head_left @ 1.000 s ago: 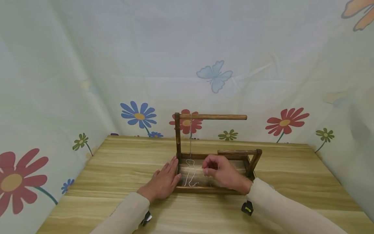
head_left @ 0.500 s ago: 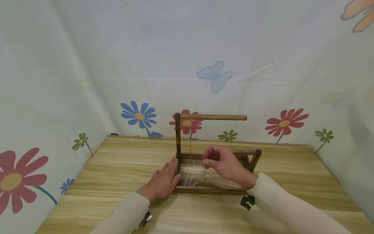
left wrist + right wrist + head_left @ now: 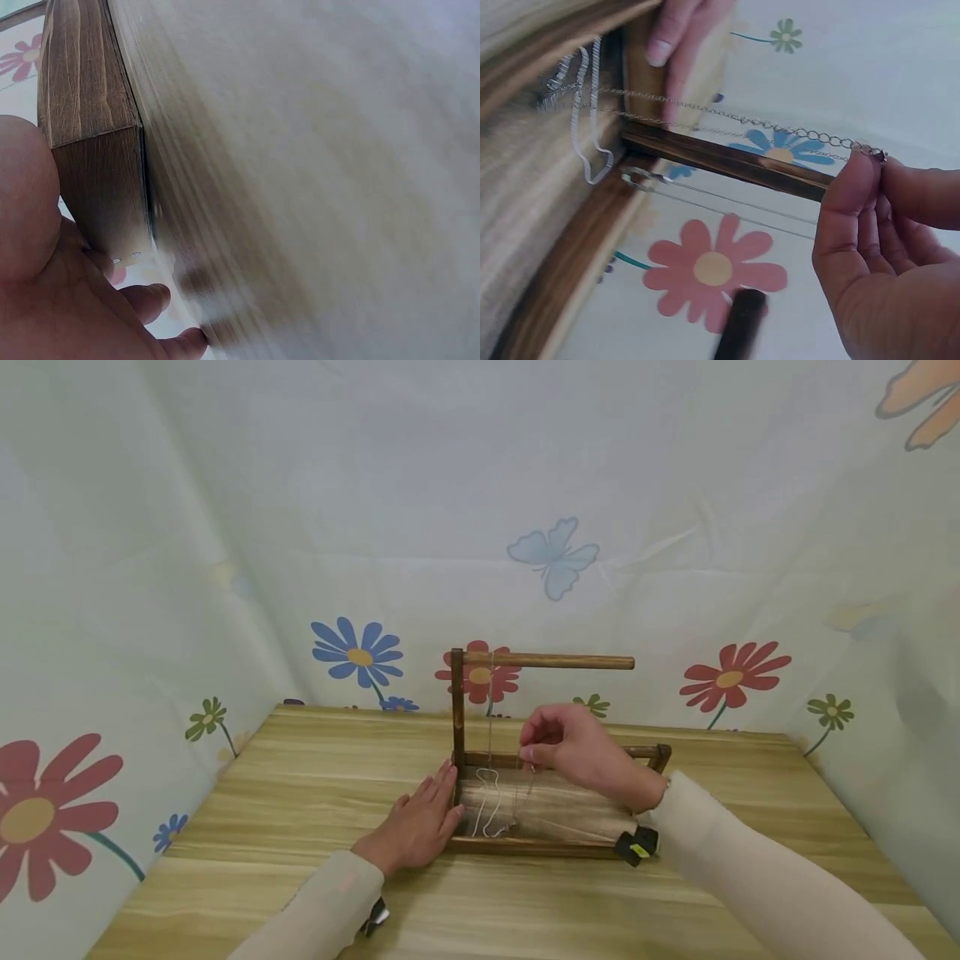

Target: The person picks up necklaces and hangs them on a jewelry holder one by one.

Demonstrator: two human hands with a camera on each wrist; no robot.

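Observation:
My right hand pinches the end of a thin silver chain necklace between thumb and forefinger. Two strands run down from the fingertips to the tray of a dark wooden jewelry stand. A flat silver chain lies looped on the tray floor, near the held necklace's lower end; whether they are tangled, I cannot tell. Another thin necklace hangs from the upper bar. My left hand rests with extended fingers against the tray's left end, close to the upright, also seen beside the stand's wooden edge.
Over the tray, the upper bar reaches right from the tall left upright. A shorter bar stands at the right, partly behind my right hand. The wood-grain table meets a floral cloth backdrop.
My right hand has risen from low over the tray, drawing the pinched necklace upward so its strands now show below the fingers. The left hand stays against the tray.

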